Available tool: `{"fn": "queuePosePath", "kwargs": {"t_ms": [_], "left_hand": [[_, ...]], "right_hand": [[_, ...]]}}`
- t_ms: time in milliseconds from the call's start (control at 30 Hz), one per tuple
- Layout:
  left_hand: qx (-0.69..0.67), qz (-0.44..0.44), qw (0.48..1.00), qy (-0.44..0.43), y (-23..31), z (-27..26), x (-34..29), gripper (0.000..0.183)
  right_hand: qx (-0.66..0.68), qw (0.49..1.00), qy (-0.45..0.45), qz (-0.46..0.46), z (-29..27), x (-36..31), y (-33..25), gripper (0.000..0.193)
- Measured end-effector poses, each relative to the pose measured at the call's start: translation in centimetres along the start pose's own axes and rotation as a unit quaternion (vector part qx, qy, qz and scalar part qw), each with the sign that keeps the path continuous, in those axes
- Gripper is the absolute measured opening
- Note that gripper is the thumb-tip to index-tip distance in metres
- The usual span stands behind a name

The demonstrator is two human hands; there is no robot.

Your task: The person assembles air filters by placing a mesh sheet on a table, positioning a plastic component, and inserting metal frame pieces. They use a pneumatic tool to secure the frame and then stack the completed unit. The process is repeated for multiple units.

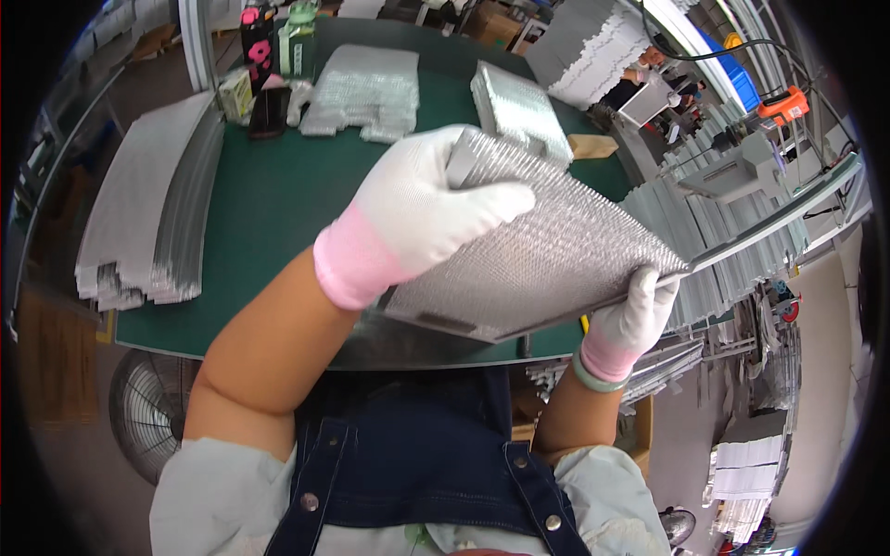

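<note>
My left hand [431, 208], in a white glove with a pink cuff, grips the upper left corner of a silver metal-mesh panel [547, 250]. Its thumb presses on the panel's face and the other fingers are behind, partly hidden. At the lower right corner my right hand [632, 320], gloved the same way, pinches the edge. Between both hands the panel is held tilted above the green table [260, 232]. Beyond it lie two stacks of similar silver mesh pieces, a left stack [366, 88] with a notched front edge and a right stack [522, 107].
A tall stack of pale flat sheets [148, 195] stands at the left. Toward the back left are a dark phone [269, 111], a green bottle [298, 42] and a small box [235, 95]. A wooden block [591, 145] and an orange-handled tool [784, 106] are on the right.
</note>
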State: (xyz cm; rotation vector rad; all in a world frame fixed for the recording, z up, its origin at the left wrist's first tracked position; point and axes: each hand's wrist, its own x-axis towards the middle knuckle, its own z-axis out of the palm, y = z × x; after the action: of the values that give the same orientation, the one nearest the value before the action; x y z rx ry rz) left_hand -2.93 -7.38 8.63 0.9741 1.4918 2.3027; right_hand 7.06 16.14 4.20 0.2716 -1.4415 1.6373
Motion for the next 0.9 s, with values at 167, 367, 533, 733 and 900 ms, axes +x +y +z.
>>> {"fn": "queuePosePath", "kwargs": {"t_ms": [167, 367, 533, 733, 900], "left_hand": [[-0.017, 0.001, 1.000, -0.012, -0.2, -0.4, -0.3, 0.013], [-0.041, -0.016, 0.999, -0.018, 0.4, 0.0, -0.8, 0.011], [-0.024, -0.002, 1.000, -0.005, 0.4, 0.3, -1.4, 0.010], [-0.017, -0.010, 1.000, 0.000, 0.4, 0.3, -1.6, 0.010], [-0.036, -0.023, 0.999, 0.006, 0.6, 0.4, -1.5, 0.009]], "right_hand": [[-0.016, 1.000, 0.018, -0.003, 0.0, -0.1, 0.4, 0.023], [-0.028, 1.000, -0.004, -0.010, -0.4, 0.0, 0.4, 0.024], [-0.035, 0.998, -0.036, -0.024, -1.1, -0.4, 0.4, 0.025], [0.016, 1.000, -0.012, -0.004, -0.7, -0.5, 0.0, 0.022], [0.024, 1.000, -0.007, -0.003, -0.7, -0.3, 0.1, 0.022]]}}
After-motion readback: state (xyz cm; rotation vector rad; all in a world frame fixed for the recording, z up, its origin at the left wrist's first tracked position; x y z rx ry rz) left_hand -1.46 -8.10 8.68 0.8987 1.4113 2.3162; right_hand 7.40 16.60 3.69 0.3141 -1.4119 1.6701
